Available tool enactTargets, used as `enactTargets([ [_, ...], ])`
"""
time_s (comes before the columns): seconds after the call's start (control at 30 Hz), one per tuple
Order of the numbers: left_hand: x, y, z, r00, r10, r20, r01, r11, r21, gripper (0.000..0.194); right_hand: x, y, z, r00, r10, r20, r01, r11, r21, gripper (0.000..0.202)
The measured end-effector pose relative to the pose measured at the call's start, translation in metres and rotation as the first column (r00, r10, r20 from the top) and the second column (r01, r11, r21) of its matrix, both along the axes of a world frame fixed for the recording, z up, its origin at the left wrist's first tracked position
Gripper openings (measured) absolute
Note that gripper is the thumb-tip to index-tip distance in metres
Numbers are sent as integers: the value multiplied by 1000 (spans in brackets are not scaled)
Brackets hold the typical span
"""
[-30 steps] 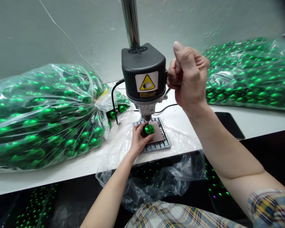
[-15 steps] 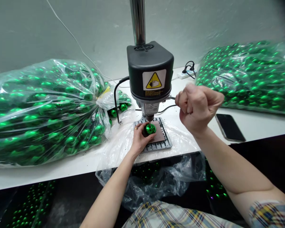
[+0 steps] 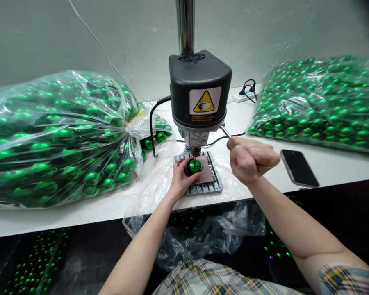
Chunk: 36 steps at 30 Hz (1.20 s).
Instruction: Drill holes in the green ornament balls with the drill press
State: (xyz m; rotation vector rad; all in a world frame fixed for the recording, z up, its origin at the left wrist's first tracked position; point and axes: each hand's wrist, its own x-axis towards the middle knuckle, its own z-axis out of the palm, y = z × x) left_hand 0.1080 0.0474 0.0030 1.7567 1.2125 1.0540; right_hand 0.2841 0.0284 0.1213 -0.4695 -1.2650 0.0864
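Observation:
A shiny green ball [image 3: 196, 166] rests on a flat pinkish-brown pad [image 3: 207, 174] over the slotted metal base [image 3: 214, 188] of a drill press [image 3: 199, 78]. My left hand [image 3: 183, 177] grips the ball from its left side, thumb in front and fingers behind. Straight above, the drill bit [image 3: 195, 159] comes down to the ball's top; whether it has gone in I cannot tell. My right hand [image 3: 250, 159] is closed in a fist around the end of the press's metal feed lever [image 3: 225, 132], right of the motor housing. The lever's grip is hidden inside the fist.
Clear bags of green balls lie left [image 3: 58, 139] and right [image 3: 322, 106]. A phone [image 3: 299, 168] lies near the table's right front edge, with a power strip [image 3: 244, 96] behind. Clear plastic sheeting [image 3: 203, 237] hangs over the front edge. Dark shavings dot the base.
My right hand has moved down, swinging the feed lever lower. My left hand stays on the ball. The camera view has shifted slightly.

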Motion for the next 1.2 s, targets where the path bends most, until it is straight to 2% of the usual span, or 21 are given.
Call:
enactTargets([
  [0.07,0,0,-1,1000,3,3,-3,1000,-3,60,-5,2,15,995,29,-96,-26,999,30,64],
  [0.13,1,0,-3,1000,10,10,-10,1000,-5,61,-10,5,37,981,63,-185,-61,998,16,58],
  [0.23,2,1,-4,999,22,31,-22,1000,-8,61,-14,13,71,965,62,-254,-92,990,-107,49],
  [0.33,3,-4,-1,997,68,43,-68,998,11,59,-13,22,92,941,143,-308,-204,963,-175,46],
  [0.4,2,-12,4,993,119,20,-120,991,59,57,-11,27,97,921,194,-337,-271,942,-198,47],
  [0.5,-4,-29,11,981,194,-26,-189,972,139,55,-9,30,99,912,219,-347,-304,928,-213,49],
  [0.67,-19,-59,15,963,269,29,-268,939,216,53,-8,30,99,897,226,-379,-323,922,-215,47],
  [0.9,-35,-88,21,958,259,123,-275,951,141,56,-9,33,101,882,229,-412,-321,932,-170,43],
  [0.97,-39,-96,22,962,253,105,-268,949,167,56,-8,33,100,886,220,-409,-309,937,-165,44],
  [1.03,-43,-107,21,977,208,37,-211,951,227,54,-8,33,99,890,220,-400,-305,938,-164,44],
  [1.1,-49,-120,17,989,78,-127,-36,953,302,54,-7,32,98,894,225,-387,-306,938,-162,43],
  [1.17,-59,-130,12,941,-53,-333,182,911,370,63,-7,30,97,902,234,-362,-311,935,-171,42],
  [1.2,-65,-132,11,911,-74,-405,253,876,410,67,-7,29,97,906,237,-351,-313,932,-180,41],
])
